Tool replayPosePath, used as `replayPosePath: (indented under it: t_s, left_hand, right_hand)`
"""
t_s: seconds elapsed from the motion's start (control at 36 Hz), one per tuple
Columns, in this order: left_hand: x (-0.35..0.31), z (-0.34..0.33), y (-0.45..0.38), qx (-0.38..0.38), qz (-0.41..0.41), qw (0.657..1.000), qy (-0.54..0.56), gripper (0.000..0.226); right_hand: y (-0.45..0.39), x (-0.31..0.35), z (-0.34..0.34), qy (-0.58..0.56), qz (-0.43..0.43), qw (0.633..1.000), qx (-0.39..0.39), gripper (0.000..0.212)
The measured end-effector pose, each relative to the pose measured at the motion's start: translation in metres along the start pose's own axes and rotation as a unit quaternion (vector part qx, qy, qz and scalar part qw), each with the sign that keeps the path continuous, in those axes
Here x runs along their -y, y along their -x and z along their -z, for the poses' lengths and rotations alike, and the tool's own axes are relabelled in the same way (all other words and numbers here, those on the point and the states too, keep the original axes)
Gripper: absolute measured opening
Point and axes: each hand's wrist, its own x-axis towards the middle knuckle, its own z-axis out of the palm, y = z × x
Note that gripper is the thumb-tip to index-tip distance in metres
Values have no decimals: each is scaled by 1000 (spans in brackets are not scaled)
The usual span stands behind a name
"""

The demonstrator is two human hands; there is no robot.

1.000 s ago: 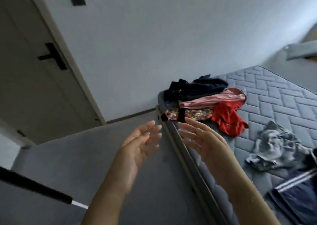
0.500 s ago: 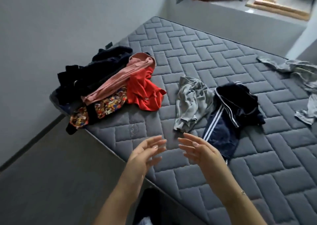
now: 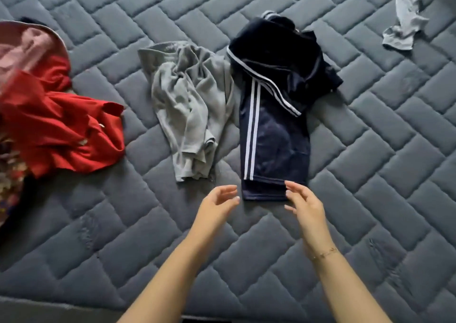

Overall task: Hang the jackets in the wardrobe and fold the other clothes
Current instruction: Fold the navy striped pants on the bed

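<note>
Head view: two open hands [image 3: 219,202] [image 3: 304,204], five garments [image 3: 274,105].

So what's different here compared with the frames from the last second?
The view swung from the door and floor down onto the mattress. Both hands came forward: the left hand and right hand now flank the near hem of the navy striped garment, fingers relaxed, gripping nothing. The grey garment, red garment and pale grey piece lie crumpled as before.
</note>
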Motion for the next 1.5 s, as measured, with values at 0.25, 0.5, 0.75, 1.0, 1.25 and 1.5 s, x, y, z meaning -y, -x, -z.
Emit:
replayPosePath:
  t_s: [0.25, 0.5, 0.75, 1.0, 1.25, 1.5]
  left_hand:
    - [25, -92, -140, -212, -58, 966, -135, 78]
    - [25, -131, -157, -128, -177, 964, -153, 29]
    - [65, -53, -79, -86, -66, 974, -200, 23]
    - [131, 43, 9, 194, 173, 841, -474, 32]
    - [74, 7, -32, -61, -12, 920, -387, 49]
    - [29, -69, -126, -168, -83, 980, -70, 66]
  right_hand:
    - [-100, -61, 50, 77, -58, 994, -52, 46]
    - [-144, -54, 62, 61, -35, 997, -9, 37]
    - [-109, -73, 18, 188, -15, 982, -15, 38]
    - [27, -168, 30, 238, -259, 904, 243, 39]
    - [-8, -127, 53, 69, -158, 984, 53, 31]
    - [-101, -77, 41, 36, -113, 992, 40, 62]
